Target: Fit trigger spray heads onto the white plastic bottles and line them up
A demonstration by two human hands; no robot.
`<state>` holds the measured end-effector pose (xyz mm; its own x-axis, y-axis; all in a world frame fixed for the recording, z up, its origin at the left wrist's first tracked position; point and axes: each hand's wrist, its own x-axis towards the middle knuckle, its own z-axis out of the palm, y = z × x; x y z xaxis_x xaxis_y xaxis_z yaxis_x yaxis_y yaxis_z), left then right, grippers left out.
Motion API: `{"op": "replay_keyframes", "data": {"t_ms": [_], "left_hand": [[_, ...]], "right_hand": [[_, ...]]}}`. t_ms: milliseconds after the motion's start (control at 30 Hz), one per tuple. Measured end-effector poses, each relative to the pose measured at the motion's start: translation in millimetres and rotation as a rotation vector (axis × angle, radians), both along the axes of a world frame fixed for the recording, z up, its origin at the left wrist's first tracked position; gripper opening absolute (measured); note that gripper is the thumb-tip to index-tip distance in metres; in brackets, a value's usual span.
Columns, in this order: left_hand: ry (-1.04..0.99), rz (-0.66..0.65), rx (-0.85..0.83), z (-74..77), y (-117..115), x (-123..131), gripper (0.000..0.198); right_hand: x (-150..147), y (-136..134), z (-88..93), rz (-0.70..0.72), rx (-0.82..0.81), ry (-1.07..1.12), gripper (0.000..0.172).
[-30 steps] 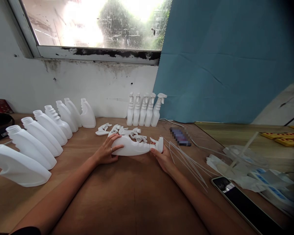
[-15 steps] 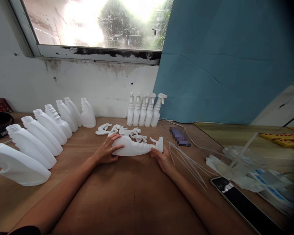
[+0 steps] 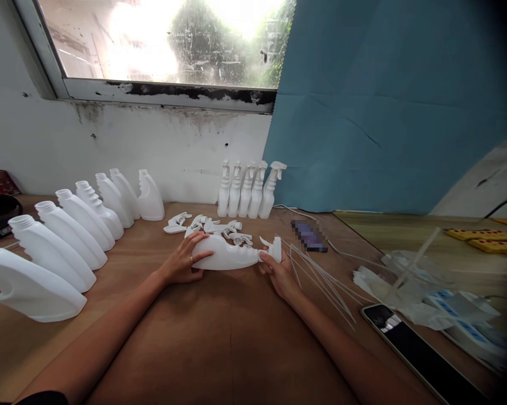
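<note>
A white plastic spray bottle [image 3: 228, 254] lies on its side just over the table, its neck to the right. Around its base end my left hand [image 3: 186, 259] is closed, a ring on one finger. My right hand [image 3: 281, 271] grips the white trigger spray head [image 3: 274, 249] at the bottle's neck, thumb and fingers on its collar. The head sits at the neck; how tightly it is screwed I cannot tell. Right behind the bottle lie several loose trigger spray heads [image 3: 213, 225]. Thin clear tubes [image 3: 321, 278] spread out beside my right hand.
Several open-necked bottles [image 3: 74, 216] stand in a row on the left. Bottles with spray heads [image 3: 245, 194] stand against the wall. To the right are a smartphone [image 3: 422, 354], a blurred-out flat object [image 3: 309, 235], a power strip [image 3: 468, 323] and a plastic cup [image 3: 417, 270].
The whole view has shifted very slightly. Both hands keep their hold on the bottle and spray head, with hardly any visible movement.
</note>
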<state>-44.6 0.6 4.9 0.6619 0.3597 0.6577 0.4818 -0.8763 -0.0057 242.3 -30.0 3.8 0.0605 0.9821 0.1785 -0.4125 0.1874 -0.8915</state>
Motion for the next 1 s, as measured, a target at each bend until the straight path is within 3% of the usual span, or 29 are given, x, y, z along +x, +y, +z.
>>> {"op": "replay_keyframes", "data": {"t_ms": [400, 800, 1000], "left_hand": [[0.006, -0.012, -0.004, 1.5, 0, 1, 0.062], [0.042, 0.003, -0.033, 5.9, -2, 0, 0.062], [0.040, -0.029, -0.028, 8.1, -3, 1, 0.059]], "right_hand": [[-2, -1, 0.9, -0.020, -0.018, 0.017, 0.041], [6, -2, 6.3, 0.233, -0.056, 0.124, 0.036], [9, 2, -4.2, 0.190, -0.082, 0.055, 0.028]]}}
